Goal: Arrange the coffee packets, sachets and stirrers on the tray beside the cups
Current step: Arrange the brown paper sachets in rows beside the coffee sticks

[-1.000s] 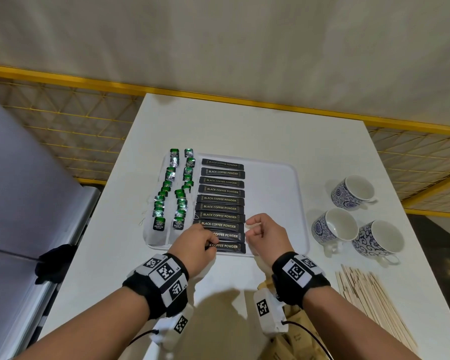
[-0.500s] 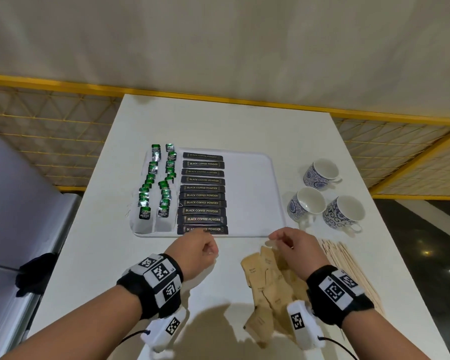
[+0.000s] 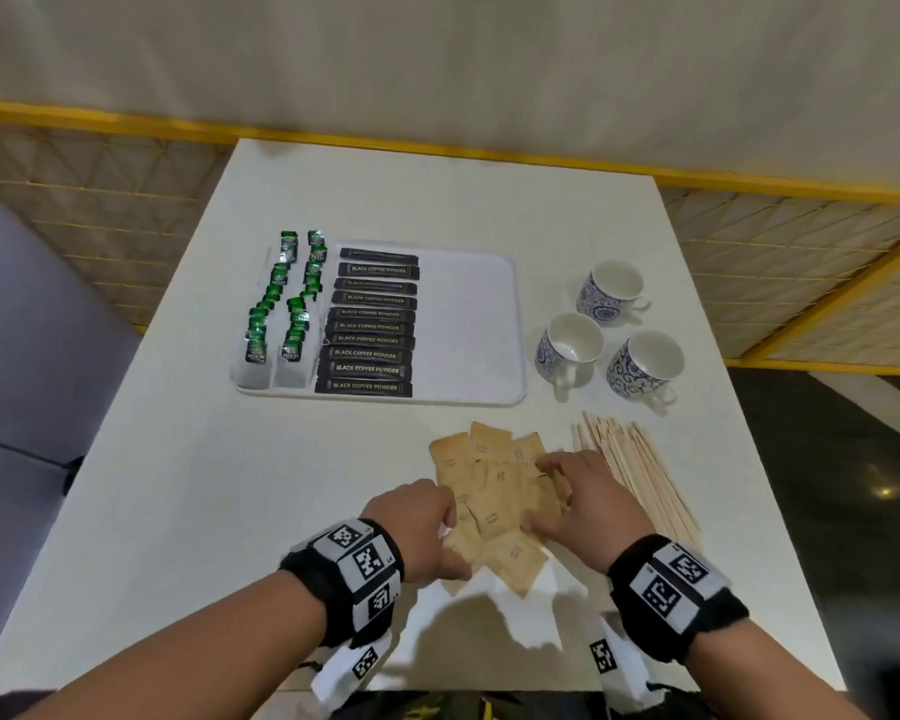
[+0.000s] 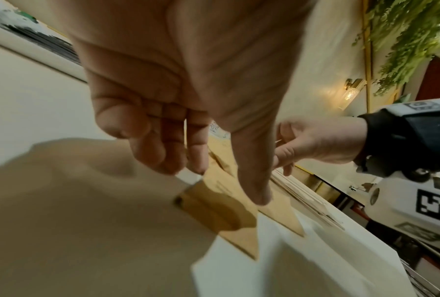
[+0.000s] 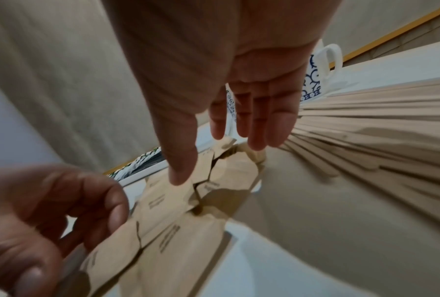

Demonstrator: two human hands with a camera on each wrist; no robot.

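A white tray (image 3: 468, 324) holds a column of black coffee packets (image 3: 370, 324) and two rows of green sachets (image 3: 281, 304) on its left side. A loose pile of brown sachets (image 3: 494, 491) lies on the table in front of the tray. Wooden stirrers (image 3: 640, 475) fan out to the right of the pile. My left hand (image 3: 445, 511) touches the pile's left edge with loosely curled fingers, thumb (image 4: 257, 193) down on a sachet (image 4: 221, 188). My right hand (image 3: 546, 491) rests on the pile's right side, fingers (image 5: 259, 128) straight and spread.
Three blue-and-white cups (image 3: 567, 345) stand right of the tray. The tray's right half is bare. The table's near edge is just behind my wrists. A yellow rail runs along the far side.
Both hands have come back from the tray's front edge to the brown sachet pile. The right hand reached it first; the left hand then moved right to its left edge.
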